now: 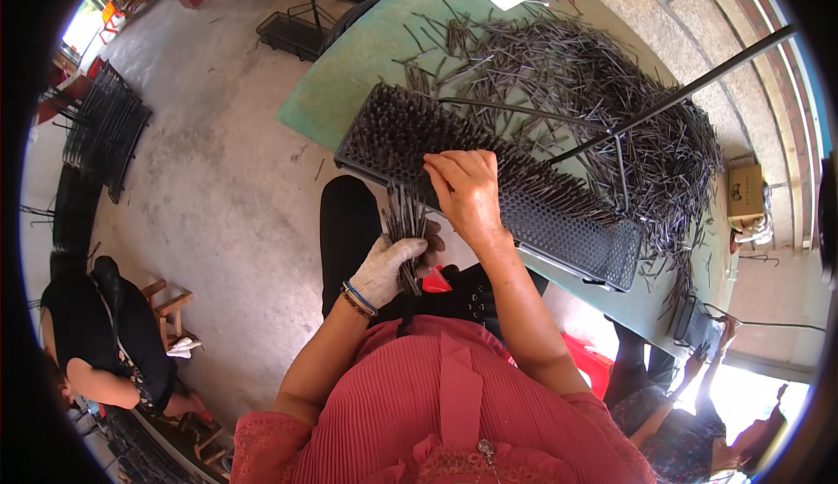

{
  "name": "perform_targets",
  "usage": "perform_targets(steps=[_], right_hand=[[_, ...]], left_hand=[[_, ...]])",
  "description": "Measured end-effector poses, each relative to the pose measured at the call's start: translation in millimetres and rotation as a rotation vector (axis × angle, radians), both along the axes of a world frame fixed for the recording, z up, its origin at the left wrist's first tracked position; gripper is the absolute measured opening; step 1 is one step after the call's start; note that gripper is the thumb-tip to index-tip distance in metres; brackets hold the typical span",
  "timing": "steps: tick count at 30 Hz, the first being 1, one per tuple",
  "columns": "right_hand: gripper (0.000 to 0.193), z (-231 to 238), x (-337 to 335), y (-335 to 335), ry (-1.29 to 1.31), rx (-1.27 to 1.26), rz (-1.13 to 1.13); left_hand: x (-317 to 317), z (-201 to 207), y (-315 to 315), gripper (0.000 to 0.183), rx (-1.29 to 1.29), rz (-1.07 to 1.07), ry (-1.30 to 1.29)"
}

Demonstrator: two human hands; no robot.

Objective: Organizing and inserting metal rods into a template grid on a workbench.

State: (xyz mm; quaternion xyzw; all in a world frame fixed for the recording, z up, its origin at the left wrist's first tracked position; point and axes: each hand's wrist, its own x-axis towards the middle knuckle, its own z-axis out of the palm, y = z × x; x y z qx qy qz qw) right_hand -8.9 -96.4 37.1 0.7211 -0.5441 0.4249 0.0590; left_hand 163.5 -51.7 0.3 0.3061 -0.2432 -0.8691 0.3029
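Observation:
My left hand (384,273), in a pale glove with bands at the wrist, is closed round a bundle of thin dark sticks (403,209) that point upward. It is just off the near edge of a long black rack (576,244) full of small holes. My bare right hand (469,192) is over the rack's middle, fingers bent and pressed together. Whatever those fingertips hold, if anything, is hidden. Many sticks (406,126) stand upright in the rack's left part and along its far side; bare holes show at its near right.
The rack lies on a green table (327,100) with a big heap of loose sticks (602,91) behind it. A black metal bar (681,91) slants above the heap. One person (109,336) is at the lower left, another (668,405) at the lower right. Stacked racks (109,126) stand at the left.

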Motion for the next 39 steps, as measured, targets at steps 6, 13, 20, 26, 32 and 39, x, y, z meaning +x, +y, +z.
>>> perform_targets(steps=[6, 13, 20, 26, 32, 39], right_hand=[[0.017, 13.8, -1.6, 6.8, -0.04, 0.019, -0.03], [0.021, 18.9, -3.7, 48.9, -0.634, 0.689, 0.149], [0.018, -4.4, -18.9, 59.3, -0.923, 0.711, 0.011], [0.019, 11.4, -22.8, 46.3, -1.071, 0.566, -0.047], [0.028, -0.9, -13.5, 23.6, -0.71, 0.252, -0.132], [0.03, -9.3, -14.2, 22.1, -0.409, 0.132, -0.184]], left_hand=[[-0.4, 5.3, -0.4, 0.033, 0.019, 0.02, 0.03], [2.7, 9.3, -1.8, 0.029, -0.08, -0.151, 0.115], [-10.2, 0.7, 2.5, 0.024, -0.027, -0.143, -0.075], [-12.0, -4.4, 2.2, 0.025, 0.035, -0.085, -0.121], [-13.8, -6.8, 3.6, 0.024, 0.004, -0.02, -0.122], [-8.7, -8.6, 3.9, 0.023, 0.038, -0.012, -0.135]])
